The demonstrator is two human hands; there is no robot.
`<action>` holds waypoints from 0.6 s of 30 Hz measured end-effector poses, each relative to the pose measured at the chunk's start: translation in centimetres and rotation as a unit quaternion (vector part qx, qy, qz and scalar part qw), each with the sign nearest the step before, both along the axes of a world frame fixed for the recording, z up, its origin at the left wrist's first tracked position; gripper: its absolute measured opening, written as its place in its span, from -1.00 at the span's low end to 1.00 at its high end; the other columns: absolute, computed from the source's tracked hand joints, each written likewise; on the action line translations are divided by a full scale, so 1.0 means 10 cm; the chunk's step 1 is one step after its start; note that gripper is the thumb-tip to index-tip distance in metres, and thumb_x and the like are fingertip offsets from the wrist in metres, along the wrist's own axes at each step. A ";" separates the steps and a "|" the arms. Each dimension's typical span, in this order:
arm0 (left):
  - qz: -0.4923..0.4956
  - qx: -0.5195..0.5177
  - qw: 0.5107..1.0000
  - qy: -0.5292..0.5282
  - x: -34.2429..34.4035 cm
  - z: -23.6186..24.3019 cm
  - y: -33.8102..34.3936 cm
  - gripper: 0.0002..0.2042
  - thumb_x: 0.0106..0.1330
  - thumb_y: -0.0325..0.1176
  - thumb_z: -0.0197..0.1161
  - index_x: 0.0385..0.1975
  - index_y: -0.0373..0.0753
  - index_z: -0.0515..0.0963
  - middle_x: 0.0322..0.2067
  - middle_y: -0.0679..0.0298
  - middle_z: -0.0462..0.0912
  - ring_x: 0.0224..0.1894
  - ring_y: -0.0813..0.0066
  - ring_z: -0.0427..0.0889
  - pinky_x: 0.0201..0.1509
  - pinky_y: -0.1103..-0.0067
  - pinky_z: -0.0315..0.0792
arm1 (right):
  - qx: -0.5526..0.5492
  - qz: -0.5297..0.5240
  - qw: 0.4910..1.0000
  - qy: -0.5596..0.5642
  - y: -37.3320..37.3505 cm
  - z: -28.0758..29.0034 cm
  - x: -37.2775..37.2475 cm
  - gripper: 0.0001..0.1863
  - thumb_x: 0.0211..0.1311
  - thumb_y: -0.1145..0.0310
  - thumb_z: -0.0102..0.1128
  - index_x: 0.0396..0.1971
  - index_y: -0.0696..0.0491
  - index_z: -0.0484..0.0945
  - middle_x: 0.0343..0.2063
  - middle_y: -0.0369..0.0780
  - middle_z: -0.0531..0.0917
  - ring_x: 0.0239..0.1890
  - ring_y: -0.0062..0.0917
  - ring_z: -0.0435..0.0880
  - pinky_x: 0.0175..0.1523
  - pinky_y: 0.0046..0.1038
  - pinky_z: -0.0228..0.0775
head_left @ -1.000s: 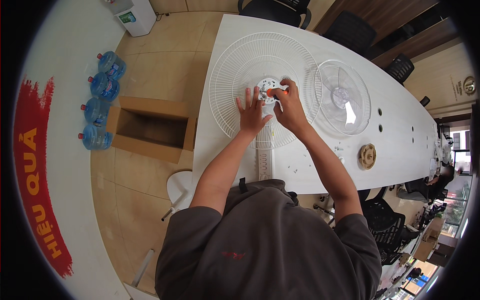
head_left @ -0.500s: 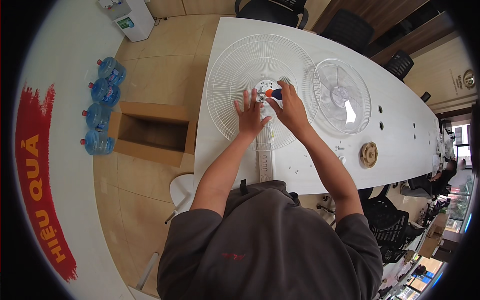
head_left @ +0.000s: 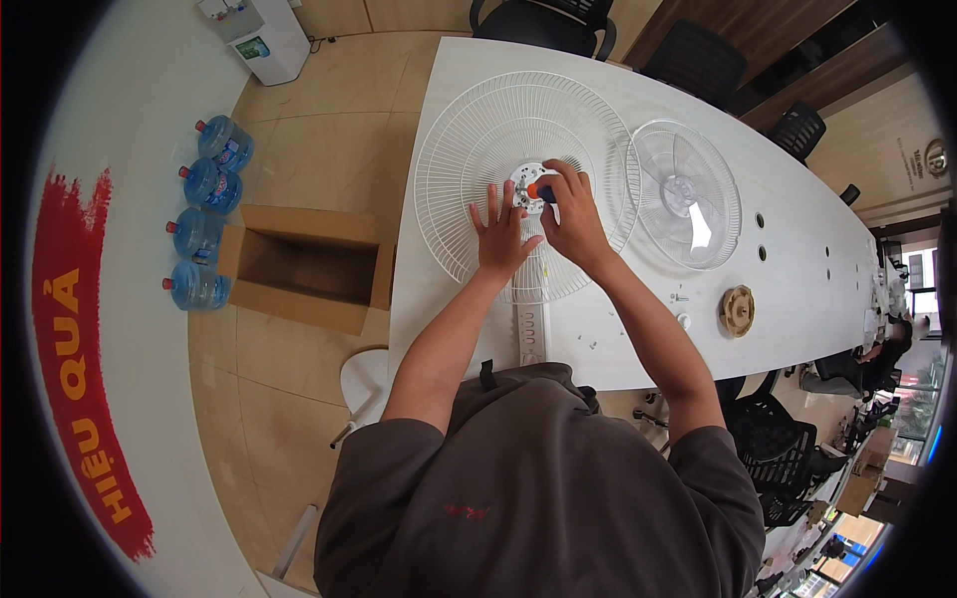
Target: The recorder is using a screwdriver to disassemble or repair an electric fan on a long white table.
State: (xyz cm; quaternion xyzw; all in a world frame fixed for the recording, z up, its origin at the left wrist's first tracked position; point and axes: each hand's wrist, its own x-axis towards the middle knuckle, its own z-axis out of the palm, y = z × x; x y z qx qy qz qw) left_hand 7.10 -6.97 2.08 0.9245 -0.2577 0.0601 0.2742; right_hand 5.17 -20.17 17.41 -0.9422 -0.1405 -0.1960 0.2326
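A round white wire fan guard [head_left: 469, 130] lies over the fan's body on the white table, its hub plate [head_left: 529, 173] in the middle. My left hand [head_left: 501, 239] rests on the guard with fingers spread, fingertips at the hub's near left edge. My right hand [head_left: 575, 221] grips a screwdriver [head_left: 539, 189] with an orange and dark blue handle, its tip end at the hub. The tip itself is too small to make out. Below the guard, the white fan column [head_left: 530, 334] with a row of buttons runs toward my body.
Right of the guard lies a second fan guard [head_left: 710, 149] with a clear blade [head_left: 678, 194] in it. Small screws [head_left: 593, 341] and a round tan part [head_left: 737, 311] lie nearer. An open cardboard box [head_left: 309, 224] and blue water bottles [head_left: 199, 234] stand on the floor at left.
My right hand has shifted slightly left and its fingers have turned around the screwdriver handle. The left hand keeps its place on the guard.
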 end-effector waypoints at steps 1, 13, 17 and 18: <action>0.001 0.000 1.000 0.000 0.00 0.00 0.01 -0.44 0.07 0.02 0.46 -0.05 -0.13 0.38 0.52 0.13 -0.17 0.55 -0.01 -0.35 0.42 -0.24 -0.41 | 0.000 0.001 1.000 0.000 0.02 0.02 0.00 -0.58 0.09 0.54 0.25 0.01 0.14 0.44 0.01 -0.01 0.47 -0.01 -0.08 0.53 0.00 -0.22 0.47; -0.006 0.005 1.000 -0.013 0.03 -0.04 0.00 -0.48 0.10 0.07 0.40 -0.12 -0.10 0.37 0.52 0.14 -0.16 0.55 -0.04 -0.36 0.40 -0.26 -0.41 | 0.093 -0.052 0.994 0.038 -0.03 -0.09 -0.04 -0.75 0.14 0.58 0.20 -0.14 0.16 0.49 -0.13 -0.03 0.51 -0.22 -0.11 0.64 -0.17 -0.23 0.55; -0.007 -0.002 1.000 -0.016 0.03 -0.03 -0.02 -0.47 0.11 0.09 0.38 -0.11 -0.10 0.37 0.52 0.16 -0.15 0.55 -0.03 -0.35 0.41 -0.25 -0.41 | 0.101 -0.046 0.993 0.025 -0.07 -0.10 -0.06 -0.75 0.12 0.61 0.21 -0.16 0.17 0.50 -0.13 -0.04 0.52 -0.21 -0.13 0.63 -0.14 -0.24 0.54; -0.004 -0.005 1.000 -0.014 0.03 -0.03 -0.02 -0.47 0.11 0.10 0.38 -0.10 -0.10 0.37 0.52 0.16 -0.14 0.55 -0.02 -0.35 0.41 -0.24 -0.42 | 0.098 -0.039 0.994 0.013 -0.07 -0.10 -0.06 -0.75 0.11 0.62 0.21 -0.17 0.17 0.51 -0.14 -0.05 0.52 -0.20 -0.14 0.63 -0.13 -0.25 0.54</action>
